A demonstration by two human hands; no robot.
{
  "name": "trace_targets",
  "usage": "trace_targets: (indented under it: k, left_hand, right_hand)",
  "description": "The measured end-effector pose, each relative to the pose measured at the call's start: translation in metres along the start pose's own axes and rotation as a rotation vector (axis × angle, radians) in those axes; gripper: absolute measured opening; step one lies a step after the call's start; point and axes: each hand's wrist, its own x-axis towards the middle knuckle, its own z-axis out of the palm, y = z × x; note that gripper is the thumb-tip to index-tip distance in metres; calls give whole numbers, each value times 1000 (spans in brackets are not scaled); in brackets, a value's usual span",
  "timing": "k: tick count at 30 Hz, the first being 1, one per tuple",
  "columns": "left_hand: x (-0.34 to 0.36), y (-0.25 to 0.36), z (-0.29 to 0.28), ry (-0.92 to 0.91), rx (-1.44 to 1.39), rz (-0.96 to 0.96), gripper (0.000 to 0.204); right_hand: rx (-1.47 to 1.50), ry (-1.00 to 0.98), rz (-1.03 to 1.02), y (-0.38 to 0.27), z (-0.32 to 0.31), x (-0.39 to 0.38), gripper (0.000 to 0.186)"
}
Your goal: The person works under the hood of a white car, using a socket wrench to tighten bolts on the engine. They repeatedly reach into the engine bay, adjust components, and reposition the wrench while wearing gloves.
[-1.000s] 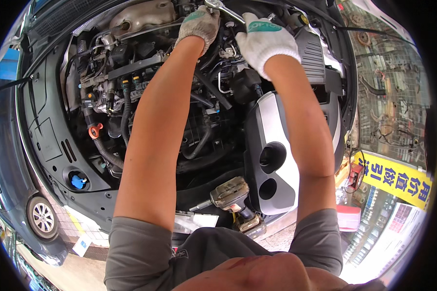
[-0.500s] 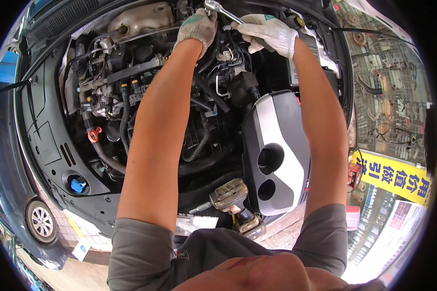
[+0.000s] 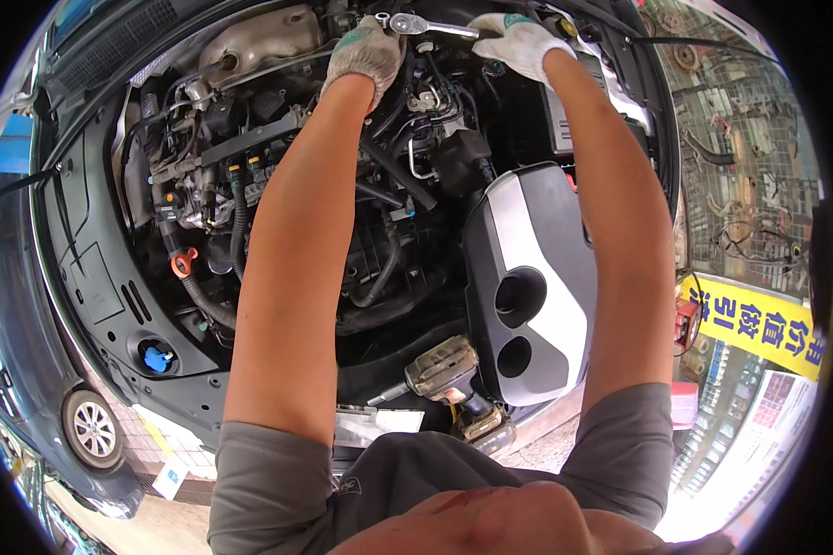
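At the far edge of the engine bay, my left hand (image 3: 365,52) in a white knit glove is closed right beside the round head of a ratchet wrench (image 3: 435,28). Its fingertips are mostly hidden, so what they grip cannot be made out. A small metal ring-shaped piece (image 3: 382,18) shows at its far side. The wrench handle lies nearly level, pointing right. My gloved right hand (image 3: 518,46) has its fingers closed on the end of that handle. Below both hands lie hoses and wiring of the engine (image 3: 426,120).
A black-and-silver engine cover (image 3: 551,268) rests at the right of the bay. Near the front edge lies a cordless impact wrench (image 3: 444,370). A translucent fluid tank (image 3: 268,42) sits at the far left; a blue cap (image 3: 157,358) is at near left. Another car (image 3: 28,305) stands leftward.
The ratchet handle has swung from slanting toward me to nearly level. My right hand has moved slightly away from me with the handle's end. My left hand stays by the wrench head.
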Motion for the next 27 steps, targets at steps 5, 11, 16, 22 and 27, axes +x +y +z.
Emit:
trace_targets:
  k: [5, 11, 16, 22, 27]
  left_hand:
    - [-14, 9, -13, -9, 146, 91, 46]
    - [-17, 18, -33, -124, 333, 151, 56]
    - [-19, 18, -29, -73, 475, 227, 56]
    - [-10, 10, -4, 44, -93, -36, 51]
    - [-8, 1, -8, -9, -6, -45, 43]
  right_hand:
    - [727, -120, -56, 27, 40, -1, 49]
    - [564, -73, -56, -12, 21, -19, 49]
    - [468, -32, -85, -17, 9, -16, 46]
    - [264, 90, -37, -15, 9, -24, 50]
    - [17, 150, -149, -43, 12, -38, 46]
